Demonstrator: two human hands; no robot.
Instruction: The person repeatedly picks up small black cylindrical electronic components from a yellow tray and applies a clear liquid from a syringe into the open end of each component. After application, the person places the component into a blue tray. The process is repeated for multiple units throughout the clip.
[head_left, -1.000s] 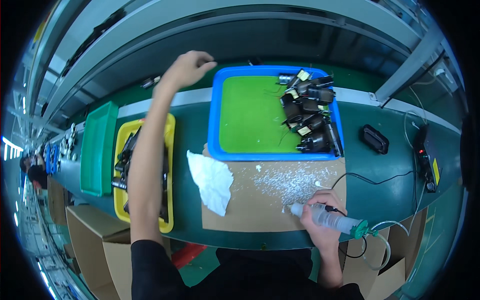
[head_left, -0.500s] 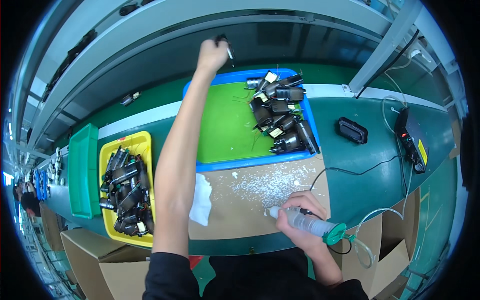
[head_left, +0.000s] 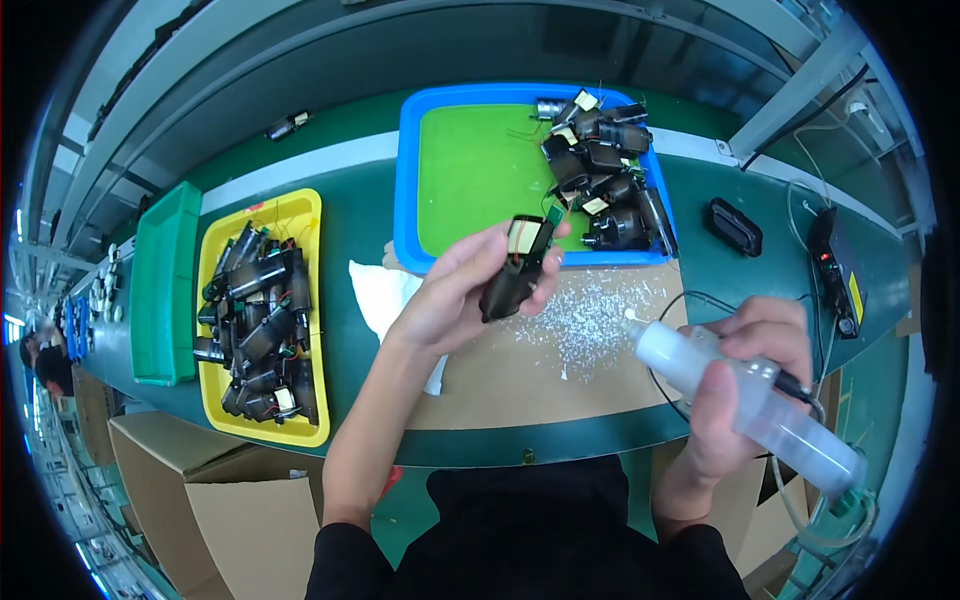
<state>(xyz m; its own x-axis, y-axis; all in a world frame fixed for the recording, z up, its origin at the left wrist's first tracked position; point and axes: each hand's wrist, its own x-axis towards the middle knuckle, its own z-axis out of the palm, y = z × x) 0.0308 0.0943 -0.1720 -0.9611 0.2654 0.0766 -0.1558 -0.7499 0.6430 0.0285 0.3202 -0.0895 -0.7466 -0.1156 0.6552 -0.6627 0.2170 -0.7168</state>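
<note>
In my left hand is a dark, smoky-cased electronic part with a cream-yellow block, thin wires and a green tab at its top. The fingers wrap its sides, above the brown cardboard sheet. My right hand grips a translucent glue-dispensing syringe, its white nozzle end pointing up and left toward the cardboard. A clear hose joins the green cap at its rear. Behind my left hand, a blue-rimmed tray with a green base holds several similar dark parts, heaped on its right side.
White bits lie scattered over the cardboard sheet, beside a white cloth. A yellow tray of dark parts and a green tray stand left. At right are a black case and a black controller box.
My left hand has come back from the far side of the bench with the dark part, now over the cardboard. My right hand has lifted the syringe and moved it right.
</note>
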